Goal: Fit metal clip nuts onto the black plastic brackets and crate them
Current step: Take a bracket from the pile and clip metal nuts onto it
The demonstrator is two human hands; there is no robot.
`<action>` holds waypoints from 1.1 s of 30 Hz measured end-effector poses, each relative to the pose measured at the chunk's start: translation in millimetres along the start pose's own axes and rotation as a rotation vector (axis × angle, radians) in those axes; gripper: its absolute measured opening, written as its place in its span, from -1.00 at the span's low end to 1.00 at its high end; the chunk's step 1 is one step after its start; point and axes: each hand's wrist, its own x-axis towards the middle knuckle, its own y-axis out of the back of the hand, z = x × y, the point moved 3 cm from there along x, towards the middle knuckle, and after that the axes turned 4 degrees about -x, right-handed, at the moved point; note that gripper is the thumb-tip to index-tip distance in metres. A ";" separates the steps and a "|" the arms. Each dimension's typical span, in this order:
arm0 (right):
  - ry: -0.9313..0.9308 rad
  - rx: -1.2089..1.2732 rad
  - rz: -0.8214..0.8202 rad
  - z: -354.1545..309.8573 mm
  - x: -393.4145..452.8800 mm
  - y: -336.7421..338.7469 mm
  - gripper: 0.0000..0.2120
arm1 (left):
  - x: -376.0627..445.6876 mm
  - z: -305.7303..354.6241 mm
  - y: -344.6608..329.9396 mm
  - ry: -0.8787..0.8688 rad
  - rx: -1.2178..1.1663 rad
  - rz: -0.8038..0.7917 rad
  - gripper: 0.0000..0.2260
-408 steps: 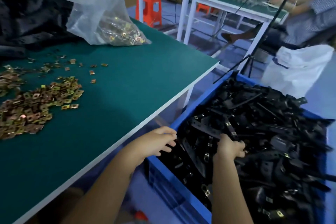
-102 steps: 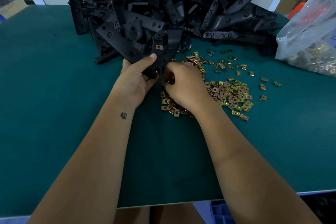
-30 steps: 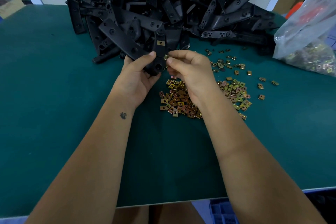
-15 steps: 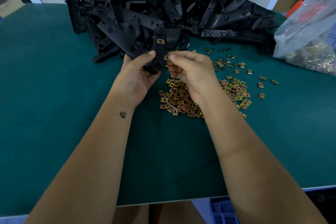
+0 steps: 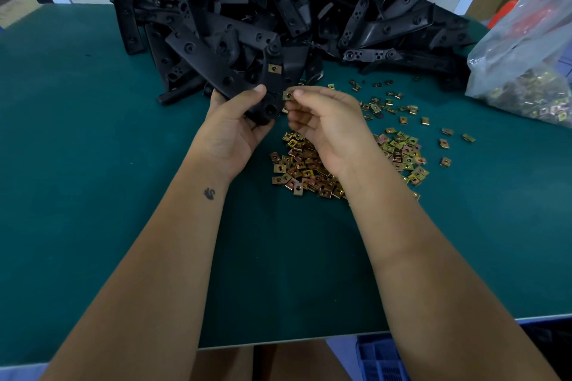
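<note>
My left hand (image 5: 233,127) grips a black plastic bracket (image 5: 272,83) by its lower end, held upright above the green table. One brass clip nut (image 5: 274,69) sits fitted on the bracket's upper part. My right hand (image 5: 328,124) pinches another clip nut (image 5: 289,95) between thumb and forefinger, right against the bracket's right edge near a hole. A heap of loose clip nuts (image 5: 312,170) lies on the table under and to the right of my right hand.
A big pile of black brackets (image 5: 297,15) fills the table's back. A clear plastic bag of clip nuts (image 5: 526,77) lies at the right edge. The green table (image 5: 93,164) ends near my body; a blue crate's corner (image 5: 380,359) shows below it.
My right hand lifted a clip nut from the heap and brought it up to the bracket's edge. The left hand keeps holding the bracket in the same place.
</note>
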 end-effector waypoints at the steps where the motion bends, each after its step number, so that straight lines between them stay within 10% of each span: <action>1: -0.001 -0.013 -0.004 0.2 -0.4 -0.7 -0.86 | -0.3 0.0 -0.4 0.000 0.005 -0.002 -0.72; 33: -0.026 0.215 -0.100 4.2 -0.5 4.9 -0.76 | -3.2 0.8 4.1 0.067 0.259 -0.179 -0.39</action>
